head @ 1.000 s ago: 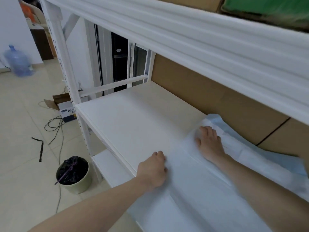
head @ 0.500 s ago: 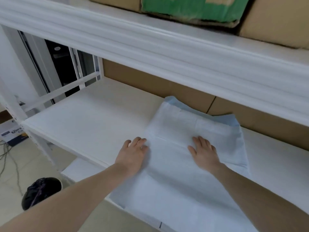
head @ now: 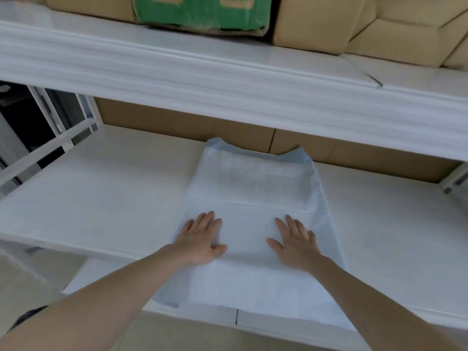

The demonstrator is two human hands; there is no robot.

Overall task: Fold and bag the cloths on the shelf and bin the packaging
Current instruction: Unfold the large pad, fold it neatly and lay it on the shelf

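Both hands flat on cloth, smoothing it on shelf for a fold.

Left hand [head: 200, 240] and right hand [head: 295, 241] lie palm-down on the pale blue cloth [head: 253, 198], fingers straight and spread, gripping nothing; likely pinning and flattening it so the crease comes out clean. Cloth lies lengthwise on the white shelf [head: 101, 198], far end touching the cardboard backing [head: 177, 122], near end overhanging the front edge. Hands are side by side at mid-cloth, apart. Green box [head: 200, 11] and brown boxes [head: 329, 21] sit on the upper shelf. No bag or packaging visible; folding looks at an early stage.
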